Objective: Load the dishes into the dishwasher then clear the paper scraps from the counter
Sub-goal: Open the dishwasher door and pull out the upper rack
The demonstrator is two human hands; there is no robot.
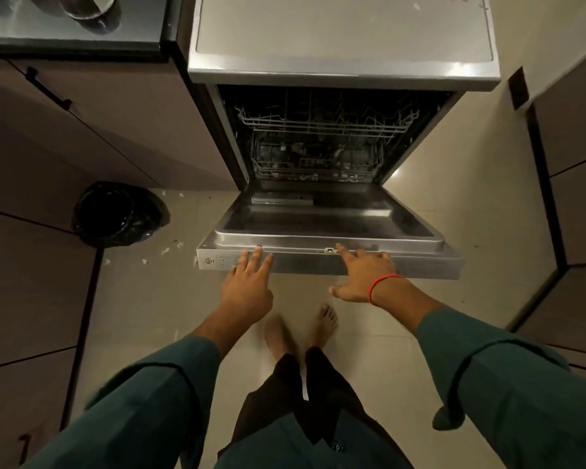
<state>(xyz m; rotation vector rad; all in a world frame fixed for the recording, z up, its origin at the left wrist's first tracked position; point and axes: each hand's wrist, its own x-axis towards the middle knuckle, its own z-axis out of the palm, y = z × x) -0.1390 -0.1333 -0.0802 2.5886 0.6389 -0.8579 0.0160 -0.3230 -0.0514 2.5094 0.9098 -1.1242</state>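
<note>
Floor tiles (369, 333) lie below both hands (247, 282) on door edge (420, 262).

Sleeves: both arms wear long teal-green fabric sleeves (170, 384), pushed up so the forearms are bare from about mid-forearm to the hands.
Cuffs: the rolled sleeve ends form thick folded bands with a darker seam line; the right cuff (454, 414) hangs loose in a drooping fold.
Wrist: a thin orange-red thread band (381, 286) circles the right wrist (a single loop, no charm visible).
Hands: left hand (249, 282) and right hand (364, 277) are bare, no rings discernible.
Top: the same teal-green cloth covers the torso, with a small square mark (337, 446), possibly a label; too blurred to read.
Trousers: dark, nearly black, loose legs (285, 394).
Feet: bare (323, 321).
</note>
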